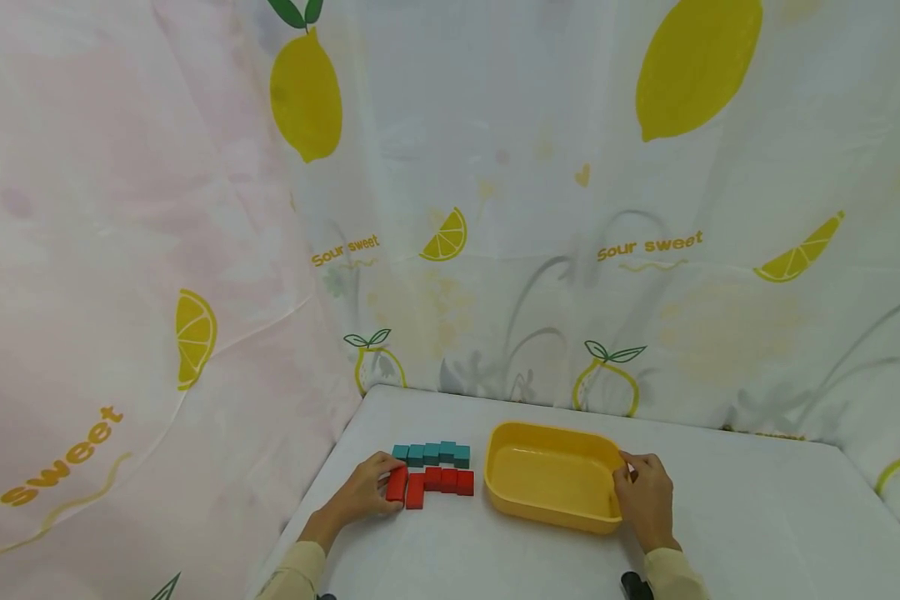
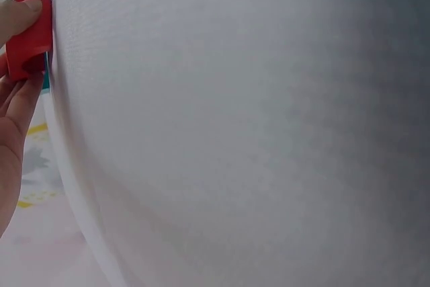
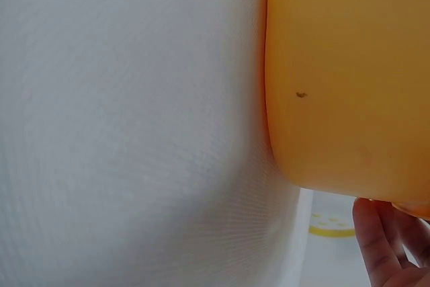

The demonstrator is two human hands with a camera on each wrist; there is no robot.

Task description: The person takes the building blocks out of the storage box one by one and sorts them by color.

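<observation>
At the left of the table in the head view, my left hand (image 1: pixel 363 490) pinches the leftmost red block (image 1: pixel 396 484) between thumb and fingers. The left wrist view shows the thumb on that red block (image 2: pixel 33 35), which has a hollow at one end. Beside it lies another long red block (image 1: pixel 415 492), and several red blocks (image 1: pixel 449 481) continue the row rightward. Behind them runs a row of teal blocks (image 1: pixel 431 453). My right hand (image 1: pixel 647 498) grips the right rim of a yellow plastic basin (image 1: pixel 551 518), in which no blocks show. Its fingers (image 3: pixel 376 240) touch the basin's end.
Everything stands on a white-covered table (image 1: pixel 495 558). A lemon-print curtain (image 1: pixel 480 317) hangs along its back and left sides. A small dark object (image 1: pixel 633 585) shows by the right wrist.
</observation>
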